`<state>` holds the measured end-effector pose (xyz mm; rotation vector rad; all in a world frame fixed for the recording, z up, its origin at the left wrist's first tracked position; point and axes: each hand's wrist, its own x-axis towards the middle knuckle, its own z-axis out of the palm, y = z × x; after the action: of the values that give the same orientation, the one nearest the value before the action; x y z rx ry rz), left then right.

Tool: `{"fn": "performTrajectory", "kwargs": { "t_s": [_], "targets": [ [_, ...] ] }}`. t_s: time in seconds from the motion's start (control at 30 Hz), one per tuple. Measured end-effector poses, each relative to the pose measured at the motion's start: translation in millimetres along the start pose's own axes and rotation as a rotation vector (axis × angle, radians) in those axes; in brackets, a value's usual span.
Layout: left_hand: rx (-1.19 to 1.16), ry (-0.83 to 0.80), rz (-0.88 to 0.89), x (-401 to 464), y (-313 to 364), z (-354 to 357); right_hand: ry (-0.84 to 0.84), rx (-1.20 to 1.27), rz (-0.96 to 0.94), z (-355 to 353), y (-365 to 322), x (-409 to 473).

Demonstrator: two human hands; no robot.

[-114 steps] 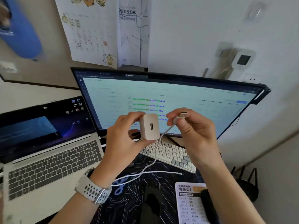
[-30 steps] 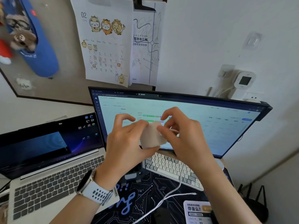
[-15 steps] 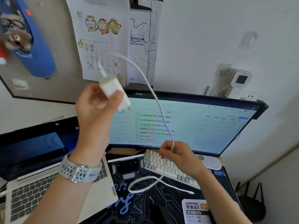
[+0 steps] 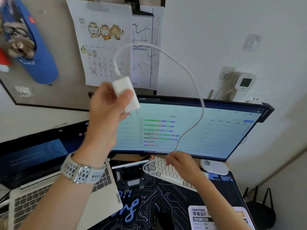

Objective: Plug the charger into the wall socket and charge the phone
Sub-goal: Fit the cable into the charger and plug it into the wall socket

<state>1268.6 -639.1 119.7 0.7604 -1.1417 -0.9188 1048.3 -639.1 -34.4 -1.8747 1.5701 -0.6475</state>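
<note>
My left hand (image 4: 108,112) is raised in front of the monitor and grips a white charger block (image 4: 126,92), its two metal prongs pointing down and right. A white cable (image 4: 187,68) rises from the block's top, arcs over to the right and drops to my right hand (image 4: 182,166), which pinches it above the keyboard. The cable's loose end loops onto the keyboard. A white wall socket (image 4: 255,99) sits on the wall behind the monitor's right top corner. A dark object at the bottom edge may be the phone; I cannot tell.
A wide monitor (image 4: 207,130) fills the middle. An open laptop (image 4: 49,193) stands at the left, a white keyboard (image 4: 167,173) and a mouse (image 4: 214,167) lie below the monitor on a dark desk mat (image 4: 162,201). A white device (image 4: 245,83) is plugged in beside the wall socket.
One second ago both hands were together on the charger block. My left hand then lifted it up, and my right hand dropped to the cable above the keyboard. Since half a second ago little has moved.
</note>
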Motion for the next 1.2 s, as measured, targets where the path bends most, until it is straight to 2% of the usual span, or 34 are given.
{"fn": "performTrajectory", "kwargs": {
  "t_s": [0.17, 0.27, 0.33, 0.5, 0.7, 0.77, 0.83, 1.0, 1.2],
  "targets": [
    [0.0, -0.247, -0.319, -25.0, -52.0, 16.6, 0.077, 0.161, -0.044, -13.5, -25.6, -3.8],
    [-0.014, -0.321, -0.47, -34.9, -74.5, 26.1, 0.104, 0.231, -0.075, -14.2, -37.7, -6.4],
    [-0.051, -0.363, -0.535, -38.0, -80.8, 30.7, 0.116, 0.193, -0.089, -15.0, -41.5, -6.6],
    [-0.161, -0.456, -0.595, -33.5, -77.6, 29.2, 0.141, 0.106, -0.145, -18.0, -42.2, -9.8],
    [-0.154, -0.536, -0.578, -32.5, -72.0, 26.6, 0.162, 0.154, -0.187, -15.0, -38.6, -11.8],
    [-0.159, -0.509, -0.563, -33.3, -67.4, 30.1, 0.148, 0.244, -0.201, -16.0, -39.3, -14.0],
    [-0.156, -0.417, -0.552, -32.7, -62.8, 35.3, 0.105, 0.325, -0.193, -18.1, -38.0, -14.7],
    [-0.154, -0.22, -0.374, -21.9, -38.0, 39.0, 0.036, 0.222, -0.168, -21.8, -19.3, -18.1],
    [-0.019, -0.025, -0.104, -0.1, -14.0, 26.8, 0.155, 0.15, -0.126, -40.2, -2.1, -26.1]
  ]
}}
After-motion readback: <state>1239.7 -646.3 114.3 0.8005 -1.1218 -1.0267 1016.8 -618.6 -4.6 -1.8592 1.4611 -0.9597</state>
